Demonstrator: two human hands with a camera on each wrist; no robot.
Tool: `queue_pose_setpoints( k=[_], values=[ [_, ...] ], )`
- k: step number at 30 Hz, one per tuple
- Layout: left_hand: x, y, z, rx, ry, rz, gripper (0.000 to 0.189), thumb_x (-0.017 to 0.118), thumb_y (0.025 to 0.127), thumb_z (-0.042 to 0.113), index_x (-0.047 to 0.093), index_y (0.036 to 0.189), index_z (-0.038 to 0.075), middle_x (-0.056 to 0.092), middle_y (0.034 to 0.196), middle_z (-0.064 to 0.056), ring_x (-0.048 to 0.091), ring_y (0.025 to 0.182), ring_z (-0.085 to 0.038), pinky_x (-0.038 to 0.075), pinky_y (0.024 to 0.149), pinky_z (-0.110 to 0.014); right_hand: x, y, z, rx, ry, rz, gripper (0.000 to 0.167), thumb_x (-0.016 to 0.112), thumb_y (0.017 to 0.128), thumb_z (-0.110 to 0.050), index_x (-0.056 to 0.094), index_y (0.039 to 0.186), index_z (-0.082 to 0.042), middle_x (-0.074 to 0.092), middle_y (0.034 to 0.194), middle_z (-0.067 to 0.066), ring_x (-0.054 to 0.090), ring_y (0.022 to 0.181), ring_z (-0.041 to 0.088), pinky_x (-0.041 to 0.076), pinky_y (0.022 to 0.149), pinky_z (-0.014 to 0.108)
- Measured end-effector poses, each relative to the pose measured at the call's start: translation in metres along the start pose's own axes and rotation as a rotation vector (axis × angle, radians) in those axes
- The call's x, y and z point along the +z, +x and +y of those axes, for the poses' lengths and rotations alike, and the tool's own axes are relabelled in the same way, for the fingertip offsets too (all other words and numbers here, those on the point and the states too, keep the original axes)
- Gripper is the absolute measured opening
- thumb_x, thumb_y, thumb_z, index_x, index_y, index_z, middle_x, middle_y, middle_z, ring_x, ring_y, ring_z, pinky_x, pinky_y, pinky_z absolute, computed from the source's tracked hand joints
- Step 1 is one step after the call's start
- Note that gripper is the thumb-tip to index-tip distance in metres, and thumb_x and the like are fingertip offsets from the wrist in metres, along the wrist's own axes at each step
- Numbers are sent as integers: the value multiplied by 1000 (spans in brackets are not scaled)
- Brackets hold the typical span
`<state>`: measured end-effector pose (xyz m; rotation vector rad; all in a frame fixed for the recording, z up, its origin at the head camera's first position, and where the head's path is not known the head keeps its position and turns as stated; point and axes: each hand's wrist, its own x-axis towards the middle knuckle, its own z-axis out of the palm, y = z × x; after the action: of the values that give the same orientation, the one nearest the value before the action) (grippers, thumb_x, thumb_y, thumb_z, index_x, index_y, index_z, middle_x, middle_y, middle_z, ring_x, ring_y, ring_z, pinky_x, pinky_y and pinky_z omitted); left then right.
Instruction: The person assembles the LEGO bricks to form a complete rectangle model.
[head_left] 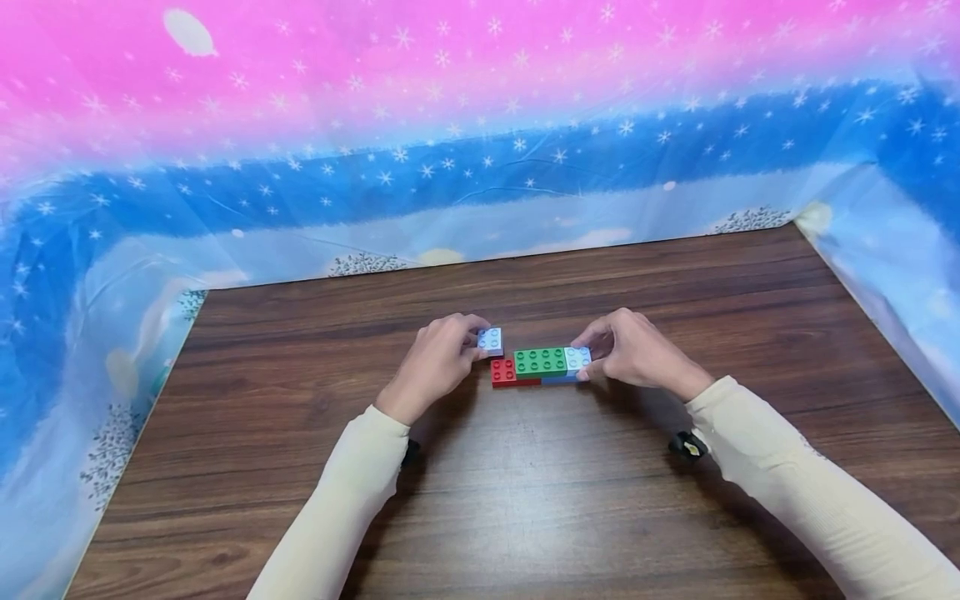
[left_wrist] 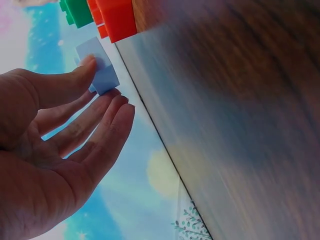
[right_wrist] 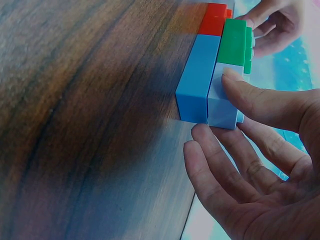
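Observation:
A low build of toy building bricks lies on the table, a red brick [head_left: 502, 372] and a blue brick [right_wrist: 197, 82] end to end at the bottom. On top, a green brick [head_left: 540, 361] bridges them, and a pale blue brick [right_wrist: 223, 97] sits at its right end over the blue one. My right hand [head_left: 637, 350] pinches that pale blue brick between thumb and fingers. Another small pale blue brick [left_wrist: 100, 70] is pinched by my left hand [head_left: 442, 358], held off the table close to the red brick's bare studs.
The build rests on a dark wood-grain table [head_left: 480, 500]. A pink and blue snowflake-patterned cloth [head_left: 450, 158] rises behind the table and along both sides. Dark wrist-worn devices, such as the one at the right wrist [head_left: 687, 446], hang under the sleeves.

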<state>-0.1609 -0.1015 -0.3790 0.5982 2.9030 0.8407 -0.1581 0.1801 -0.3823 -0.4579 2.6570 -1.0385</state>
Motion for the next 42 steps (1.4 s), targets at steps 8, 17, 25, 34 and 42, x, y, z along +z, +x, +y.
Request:
queue_pose_setpoints(
  k=[8,17,25,34,42],
  values=[
    [-1,-14,0,-1,13,-8,32,74,94,10,69,126,5,68,114,-10,65,95,-20,53,83,-39,-1,-1,0,-5,2,4,33,89,78,-10,77,108,-1,76,98,11,72,88,21,57,80,43],
    [0,-22,2,34,2,-8,29,75,93,10,70,121,4,69,109,-9,69,100,-23,56,82,-40,-1,0,0,-11,-1,2,33,89,78,-10,78,108,-1,76,97,10,72,87,20,57,80,43],
    [2,-22,6,41,-5,-22,27,76,92,9,71,118,5,70,110,-9,70,101,-24,56,82,-39,-1,-1,0,-2,5,0,34,89,79,-10,77,109,-1,76,99,12,72,88,21,57,80,43],
    [5,-22,9,54,2,-15,28,78,90,9,71,117,5,71,111,-9,70,101,-25,56,83,-41,-1,-1,0,-5,11,0,34,89,79,-10,77,109,-1,76,99,12,72,88,21,57,80,44],
    [6,-21,11,58,2,-24,27,77,91,8,71,116,5,71,112,-9,70,101,-23,55,83,-39,-1,0,0,5,20,1,34,88,79,-9,77,109,-1,76,99,11,72,88,21,57,81,43]
  ],
)
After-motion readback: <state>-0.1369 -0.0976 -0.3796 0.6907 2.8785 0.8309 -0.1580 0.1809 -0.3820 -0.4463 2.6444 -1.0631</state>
